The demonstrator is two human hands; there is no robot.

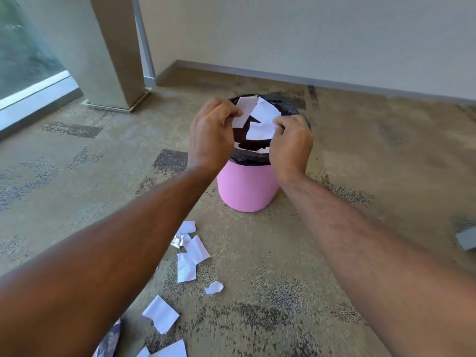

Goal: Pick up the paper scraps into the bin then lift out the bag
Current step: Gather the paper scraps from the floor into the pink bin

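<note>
Holding: left hand point(212, 132) and right hand point(292, 143), fingers curled, each pinch white paper scraps point(260, 117) above the pink bin point(247, 188).
Bag: black liner point(248, 158) over the rim.
Floor: more scraps point(192, 251) nearer the person.
Risk: light scraps may flutter past the rim if let go too high.

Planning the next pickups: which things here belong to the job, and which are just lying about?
Job: bin; black bag; scraps in hands; floor scraps; left hand; right hand.
Lying about: grey object at the right edge; pillar.
</note>
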